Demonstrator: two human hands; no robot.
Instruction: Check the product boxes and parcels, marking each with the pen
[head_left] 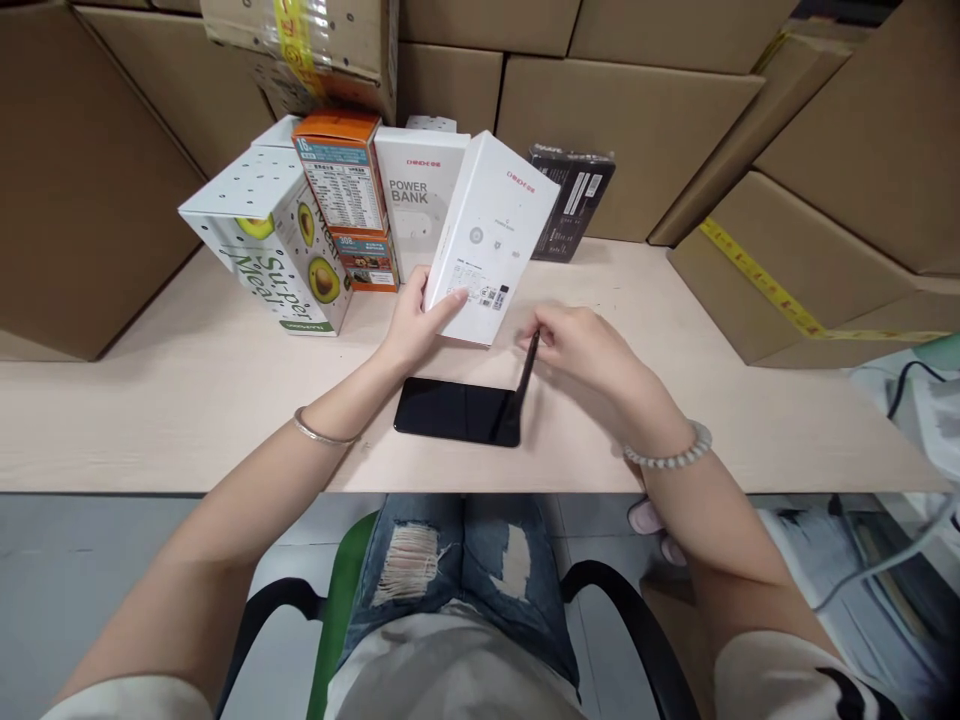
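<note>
White power-bank box (495, 230) tilts over the tabletop (225, 420), its lower left corner pinched in the grip of the left hand (417, 322), while the right hand (581, 342) has its grip closed around a slim black pen-like stick (526, 372) overlapping the right end of the black smartphone (450, 408). Held by one corner, the box could swivel loose onto the smartphone; a careless dip might scratch its screen.

The left hand (415, 322) grips a tilted white box (501, 215) by its lower left edge. The right hand (581, 342) pinches a slim dark tool (529, 362), its lower end at the right end of a black phone (450, 409) lying on the pale table (165, 410). Behind stand a power bank box (416, 220), an avocado-printed carton (266, 250) and a black box (574, 205).
</note>
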